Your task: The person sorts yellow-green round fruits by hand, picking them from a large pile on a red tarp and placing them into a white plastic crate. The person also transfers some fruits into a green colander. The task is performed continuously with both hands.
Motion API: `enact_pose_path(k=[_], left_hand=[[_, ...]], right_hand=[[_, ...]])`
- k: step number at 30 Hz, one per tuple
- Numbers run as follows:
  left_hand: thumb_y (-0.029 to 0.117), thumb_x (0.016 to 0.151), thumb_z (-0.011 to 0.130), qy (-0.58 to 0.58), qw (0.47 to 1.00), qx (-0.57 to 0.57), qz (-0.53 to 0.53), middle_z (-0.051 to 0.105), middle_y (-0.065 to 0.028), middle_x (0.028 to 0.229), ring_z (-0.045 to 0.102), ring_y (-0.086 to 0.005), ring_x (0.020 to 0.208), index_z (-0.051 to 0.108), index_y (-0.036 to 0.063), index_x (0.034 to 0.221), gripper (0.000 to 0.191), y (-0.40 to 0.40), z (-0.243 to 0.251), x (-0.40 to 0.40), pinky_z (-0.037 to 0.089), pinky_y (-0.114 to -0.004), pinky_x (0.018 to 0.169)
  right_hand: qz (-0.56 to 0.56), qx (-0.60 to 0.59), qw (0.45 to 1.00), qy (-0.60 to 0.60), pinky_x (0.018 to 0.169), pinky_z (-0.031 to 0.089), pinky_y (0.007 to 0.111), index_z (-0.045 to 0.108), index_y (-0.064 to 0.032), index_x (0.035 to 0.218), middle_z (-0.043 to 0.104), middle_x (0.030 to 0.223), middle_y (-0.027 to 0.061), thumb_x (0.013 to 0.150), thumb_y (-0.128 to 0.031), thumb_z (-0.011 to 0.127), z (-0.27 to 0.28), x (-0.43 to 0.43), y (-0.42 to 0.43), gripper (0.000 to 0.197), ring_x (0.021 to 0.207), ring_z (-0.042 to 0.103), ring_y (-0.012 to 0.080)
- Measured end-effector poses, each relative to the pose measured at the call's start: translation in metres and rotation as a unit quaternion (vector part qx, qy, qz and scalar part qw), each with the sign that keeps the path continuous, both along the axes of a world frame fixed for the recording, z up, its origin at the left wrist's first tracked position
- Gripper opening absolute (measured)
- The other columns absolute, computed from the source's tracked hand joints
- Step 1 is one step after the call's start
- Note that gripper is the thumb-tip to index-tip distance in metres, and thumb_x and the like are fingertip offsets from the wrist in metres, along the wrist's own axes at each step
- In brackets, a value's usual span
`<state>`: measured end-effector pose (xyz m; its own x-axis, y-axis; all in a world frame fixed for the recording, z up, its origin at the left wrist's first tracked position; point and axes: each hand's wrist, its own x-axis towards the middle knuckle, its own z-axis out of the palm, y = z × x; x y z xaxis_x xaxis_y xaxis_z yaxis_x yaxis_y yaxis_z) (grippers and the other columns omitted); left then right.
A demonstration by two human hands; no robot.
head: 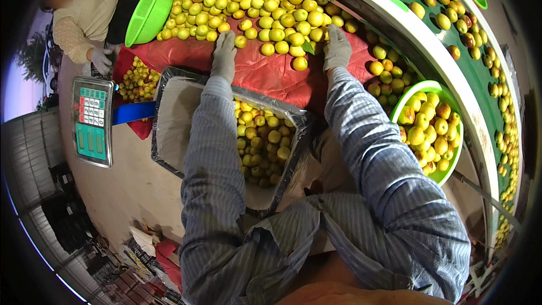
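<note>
My left hand [224, 56], in a grey glove, reaches flat onto the red cloth [266, 78] at the near edge of a heap of yellow-green fruits [254, 2] that look like jujubes. Its fingers are stretched out beside a few fruits and hold none. On the right, my gloved right hand [338, 48] rests at the heap's other side, fingers extended, close to several fruits. A loose fruit [300, 64] and a green leaf [308, 47] lie between the hands. Below my left forearm, a plastic-lined crate [173, 114] holds more fruits, partly hidden by the sleeve.
A green basket [455, 148] full of fruits stands right, beside a green conveyor belt [461, 46] with a white rail [423, 38]. Another green basket [148, 15] tilts at the heap's left. A scale's keypad display [92, 120] stands left, near a gloved co-worker [87, 17].
</note>
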<state>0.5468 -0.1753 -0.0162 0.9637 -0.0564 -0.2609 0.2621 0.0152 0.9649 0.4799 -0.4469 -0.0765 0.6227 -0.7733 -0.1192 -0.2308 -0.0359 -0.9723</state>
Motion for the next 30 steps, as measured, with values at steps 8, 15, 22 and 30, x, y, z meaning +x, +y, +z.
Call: enact_pose_path(k=[8, 15, 22, 30], left_hand=[[0.050, 0.090, 0.060, -0.032, 0.978, 0.193, -0.073, 0.062, -0.0163, 0.121, 0.057, -0.0254, 0.109, 0.056, -0.0026, 0.126, 0.064, -0.015, -0.041, 0.026, 0.044, -0.035, 0.094], [0.046, 0.094, 0.056, 0.174, 0.959, 0.074, -0.213, 0.059, -0.0077, 0.129, 0.053, -0.0184, 0.115, 0.054, 0.0015, 0.132, 0.059, -0.020, -0.011, -0.004, 0.037, -0.030, 0.101], [0.034, 0.097, 0.054, 0.245, 0.933, -0.081, -0.251, 0.065, -0.0076, 0.112, 0.061, -0.0147, 0.100, 0.060, 0.0028, 0.117, 0.037, -0.004, 0.076, -0.036, 0.048, -0.029, 0.089], [0.031, 0.091, 0.066, 0.192, 0.975, 0.055, -0.097, 0.069, -0.0056, 0.087, 0.065, -0.0166, 0.078, 0.067, 0.0026, 0.093, 0.029, 0.072, 0.091, -0.076, 0.053, -0.028, 0.074]], right_hand=[[0.211, 0.220, 0.946, -0.113, 0.091, 0.047, 0.031, 0.066, -0.0019, 0.116, 0.070, 0.110, 0.0107, 0.089, -0.032, 0.065, -0.010, 0.008, 0.054, 0.040, 0.100, 0.064, 0.0175], [0.314, 0.634, 0.705, 0.039, 0.079, 0.058, 0.037, 0.055, -0.0077, 0.127, 0.065, 0.116, 0.0131, 0.097, -0.046, 0.052, 0.053, -0.017, 0.096, 0.049, 0.095, 0.068, 0.0272], [0.361, 0.534, 0.762, 0.061, 0.071, 0.057, 0.034, 0.059, -0.0115, 0.115, 0.067, 0.102, 0.0083, 0.095, -0.047, 0.052, 0.093, -0.046, 0.111, 0.041, 0.086, 0.066, 0.0194], [0.616, 0.026, 0.787, 0.020, 0.077, 0.049, 0.034, 0.072, -0.0073, 0.092, 0.068, 0.079, 0.0097, 0.087, -0.040, 0.060, 0.120, -0.052, 0.127, 0.035, 0.081, 0.063, 0.0243]])
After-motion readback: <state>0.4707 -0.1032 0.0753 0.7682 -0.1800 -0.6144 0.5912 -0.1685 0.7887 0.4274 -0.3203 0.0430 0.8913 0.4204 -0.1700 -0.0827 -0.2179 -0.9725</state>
